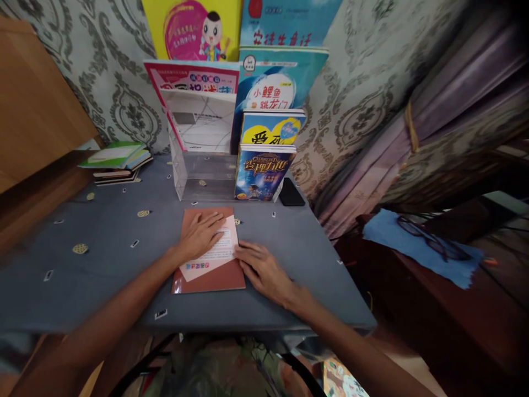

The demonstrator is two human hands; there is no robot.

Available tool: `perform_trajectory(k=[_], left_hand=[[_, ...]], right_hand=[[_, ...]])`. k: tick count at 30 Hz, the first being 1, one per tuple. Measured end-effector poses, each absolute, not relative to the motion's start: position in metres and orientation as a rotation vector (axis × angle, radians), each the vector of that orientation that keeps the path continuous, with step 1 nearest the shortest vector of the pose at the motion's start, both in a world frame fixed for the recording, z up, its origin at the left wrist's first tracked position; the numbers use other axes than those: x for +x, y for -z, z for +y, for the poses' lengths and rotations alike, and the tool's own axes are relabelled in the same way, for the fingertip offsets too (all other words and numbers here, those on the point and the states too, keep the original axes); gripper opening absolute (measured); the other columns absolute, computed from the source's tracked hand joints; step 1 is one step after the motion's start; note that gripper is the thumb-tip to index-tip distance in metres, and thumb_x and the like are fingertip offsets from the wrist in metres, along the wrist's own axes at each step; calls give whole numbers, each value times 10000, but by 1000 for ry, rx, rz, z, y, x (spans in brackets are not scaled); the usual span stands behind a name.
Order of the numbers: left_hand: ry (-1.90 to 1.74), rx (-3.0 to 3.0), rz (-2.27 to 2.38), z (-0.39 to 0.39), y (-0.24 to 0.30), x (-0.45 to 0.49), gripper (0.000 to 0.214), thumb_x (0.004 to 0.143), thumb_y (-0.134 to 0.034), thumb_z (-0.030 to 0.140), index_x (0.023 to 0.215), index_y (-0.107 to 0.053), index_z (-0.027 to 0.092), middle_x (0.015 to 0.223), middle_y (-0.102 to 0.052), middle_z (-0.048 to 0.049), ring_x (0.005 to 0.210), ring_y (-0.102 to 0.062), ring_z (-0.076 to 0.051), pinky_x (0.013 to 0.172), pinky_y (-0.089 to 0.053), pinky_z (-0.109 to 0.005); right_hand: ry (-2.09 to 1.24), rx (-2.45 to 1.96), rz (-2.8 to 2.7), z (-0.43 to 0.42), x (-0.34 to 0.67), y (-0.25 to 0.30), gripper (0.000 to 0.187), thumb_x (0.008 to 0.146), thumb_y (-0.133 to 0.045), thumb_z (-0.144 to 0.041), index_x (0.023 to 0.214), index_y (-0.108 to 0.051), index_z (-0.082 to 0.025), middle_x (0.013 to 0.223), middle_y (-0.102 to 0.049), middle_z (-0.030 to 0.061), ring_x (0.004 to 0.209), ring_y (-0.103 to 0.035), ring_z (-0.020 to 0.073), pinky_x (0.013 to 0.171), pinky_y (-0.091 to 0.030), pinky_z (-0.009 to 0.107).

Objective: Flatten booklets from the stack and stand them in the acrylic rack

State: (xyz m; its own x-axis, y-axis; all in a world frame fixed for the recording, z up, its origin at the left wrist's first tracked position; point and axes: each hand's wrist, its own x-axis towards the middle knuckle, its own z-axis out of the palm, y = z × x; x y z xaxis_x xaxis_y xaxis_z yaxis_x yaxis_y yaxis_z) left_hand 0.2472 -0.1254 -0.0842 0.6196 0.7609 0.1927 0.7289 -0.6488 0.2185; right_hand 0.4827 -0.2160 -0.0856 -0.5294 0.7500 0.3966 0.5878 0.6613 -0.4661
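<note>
A thin reddish-brown book [215, 278] lies closed on the cloth-covered table, a pale slanted panel of printed text and coloured characters on its face. My left hand [201, 236] rests flat across the upper left of that cover, fingers stretched out, hiding part of the panel. At the right edge of the book is my right hand [264, 273], its fingertips touching the edge and its fingers extended. Just behind the book stands a clear acrylic rack [206, 187] with tiers of books, among them a dark blue book [262, 173] at the front right.
A small stack of books [118, 160] sits at the back left. A black phone [291, 192] lies right of the rack. Beyond the table's right edge, eyeglasses [433, 237] rest on a blue cloth [384, 229]. A patterned curtain [351, 105] hangs behind.
</note>
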Motion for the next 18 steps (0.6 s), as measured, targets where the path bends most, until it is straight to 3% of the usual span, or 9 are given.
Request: perform_trajectory(k=[8, 13, 18], left_hand=[[-395, 2705, 1262, -126, 84, 247, 481, 1039, -295, 408, 1454, -469, 237, 1550, -448, -90, 1470, -344, -237, 1202, -191, -556], [-386, 2689, 1288, -114, 79, 226, 507, 1026, -304, 428, 1429, -500, 192, 1544, -455, -104, 1446, -383, -234, 1194, -274, -484], [-422, 2575, 1520, -108, 76, 180, 560, 998, -326, 487, 1387, -547, 150, 1506, -495, -137, 1376, -476, -279, 1139, -382, -489]], right_hand=[[-267, -918, -2405, -272, 493, 75, 335, 988, -474, -171, 1268, -651, -223, 1248, -712, 99, 1263, -598, 240, 1036, -527, 451], [-265, -943, -2427, -273, 494, 77, 306, 991, -497, -184, 1238, -672, -235, 1250, -715, 78, 1244, -614, 225, 1010, -550, 423], [-268, -952, -2446, -271, 497, 85, 345, 971, -515, -144, 1260, -661, -263, 1271, -704, 70, 1259, -601, 211, 1038, -526, 426]])
